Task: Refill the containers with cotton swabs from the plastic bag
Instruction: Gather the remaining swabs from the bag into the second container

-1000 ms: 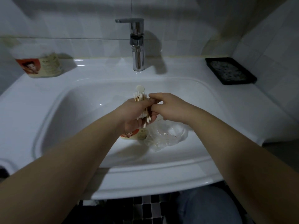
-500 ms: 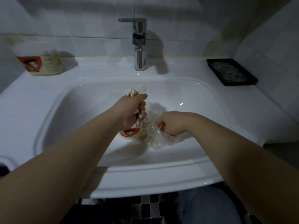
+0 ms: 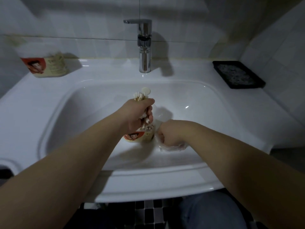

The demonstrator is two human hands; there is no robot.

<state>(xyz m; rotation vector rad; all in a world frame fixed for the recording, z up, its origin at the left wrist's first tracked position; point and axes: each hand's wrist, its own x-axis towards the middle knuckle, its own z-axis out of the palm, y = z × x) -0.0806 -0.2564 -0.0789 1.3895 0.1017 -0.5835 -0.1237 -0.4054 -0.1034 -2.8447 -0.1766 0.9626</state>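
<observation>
Fingers [image 3: 149,114] of the left hand [image 3: 137,113] are clenching a bundle of wooden-stemmed white cotton swabs [image 3: 140,96] over the red-labelled round container [image 3: 140,136], likely to feed them in. The right hand [image 3: 170,134] is gripping the crumpled clear plastic bag [image 3: 180,147] alongside, in the white ceramic sink [image 3: 99,90] of a dim tiled bathroom.

I saw the left forearm [image 3: 74,162] and right forearm [image 3: 231,154] bare from wrist to frame edge, behind the left hand [image 3: 138,113] and right hand [image 3: 170,134]. Below the right hand, a leg wore blue denim jeans [image 3: 209,210].
</observation>
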